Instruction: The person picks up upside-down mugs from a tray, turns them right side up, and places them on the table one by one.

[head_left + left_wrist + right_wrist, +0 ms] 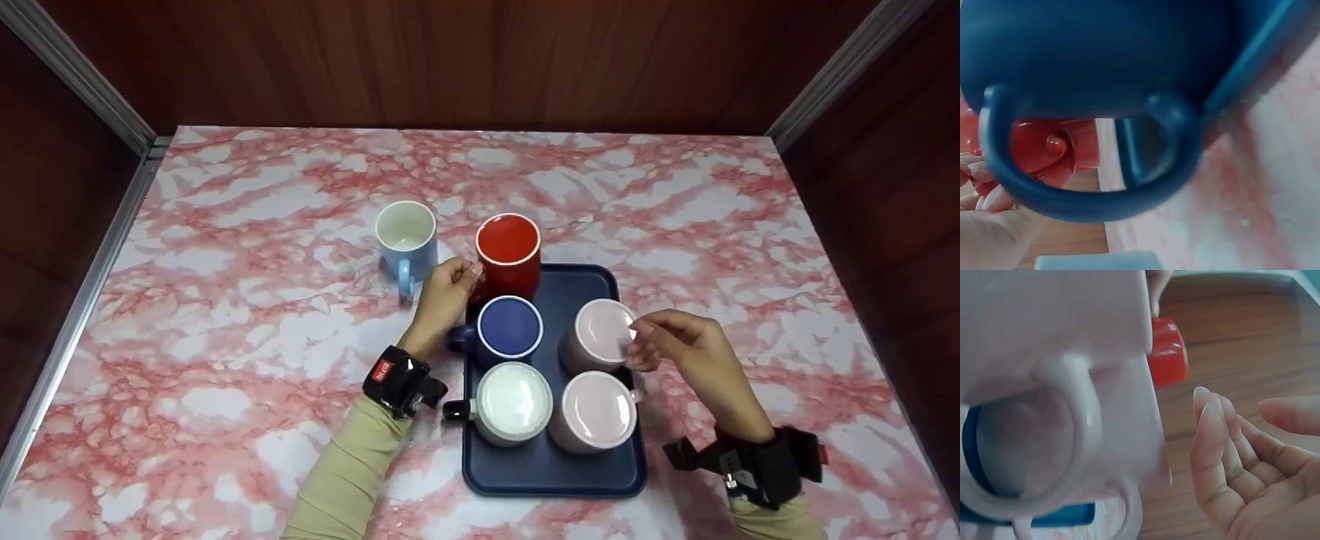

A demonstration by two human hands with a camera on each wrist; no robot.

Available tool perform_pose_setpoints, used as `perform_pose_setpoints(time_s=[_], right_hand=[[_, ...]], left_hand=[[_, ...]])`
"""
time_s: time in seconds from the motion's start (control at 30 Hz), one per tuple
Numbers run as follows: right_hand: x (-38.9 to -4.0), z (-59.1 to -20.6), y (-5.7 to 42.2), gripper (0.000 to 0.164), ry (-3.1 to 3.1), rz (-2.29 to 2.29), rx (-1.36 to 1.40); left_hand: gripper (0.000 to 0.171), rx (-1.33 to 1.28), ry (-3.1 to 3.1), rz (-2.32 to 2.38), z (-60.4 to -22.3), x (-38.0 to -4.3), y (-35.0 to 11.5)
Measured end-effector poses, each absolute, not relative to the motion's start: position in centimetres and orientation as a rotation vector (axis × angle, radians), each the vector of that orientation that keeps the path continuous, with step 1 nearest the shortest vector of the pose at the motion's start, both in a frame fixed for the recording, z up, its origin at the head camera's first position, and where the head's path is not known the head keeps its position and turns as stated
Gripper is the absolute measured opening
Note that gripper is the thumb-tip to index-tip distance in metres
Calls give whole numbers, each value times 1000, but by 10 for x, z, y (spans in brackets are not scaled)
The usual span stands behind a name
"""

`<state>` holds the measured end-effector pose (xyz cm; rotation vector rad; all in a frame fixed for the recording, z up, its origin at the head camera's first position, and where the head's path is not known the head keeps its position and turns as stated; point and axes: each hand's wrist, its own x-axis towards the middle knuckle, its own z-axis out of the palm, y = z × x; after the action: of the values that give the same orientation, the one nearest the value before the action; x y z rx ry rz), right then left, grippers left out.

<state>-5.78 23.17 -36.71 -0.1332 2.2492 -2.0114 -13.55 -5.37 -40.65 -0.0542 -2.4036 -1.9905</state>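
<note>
In the head view my left hand [448, 294] pinches the handle of a red mug [512, 277], which is upright with its mouth facing up. The mug overlaps the far left corner of a dark blue tray [555, 476]. Just nearer on the tray is a blue mug [510, 328], whose handle [1095, 205] fills much of the left wrist view. My right hand [686, 352] is beside the far pink mug [604, 330]. Its fingers [1210, 444] are loosely bent and apart from the thumb, with nothing between them in the right wrist view.
A white mug [514, 403] with a black handle and a second pink mug [596, 412] stand in the tray's near half. Left of the red mug, a light blue mug [420, 257] is upright on the marbled table [247, 315]. Dark wooden panels [480, 64] enclose the table.
</note>
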Motion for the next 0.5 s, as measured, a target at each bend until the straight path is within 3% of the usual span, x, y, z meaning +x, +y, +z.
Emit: perform_pose_setpoints(time_s=[0.37, 0.5], right_hand=[[-49, -345, 199, 22, 2110, -1965, -485], [-46, -341, 180, 24, 2019, -2020, -486]], left_hand=[[21, -80, -2189, -2238, -366, -120, -42], [23, -62, -2036, -2481, -350, -109, -36]])
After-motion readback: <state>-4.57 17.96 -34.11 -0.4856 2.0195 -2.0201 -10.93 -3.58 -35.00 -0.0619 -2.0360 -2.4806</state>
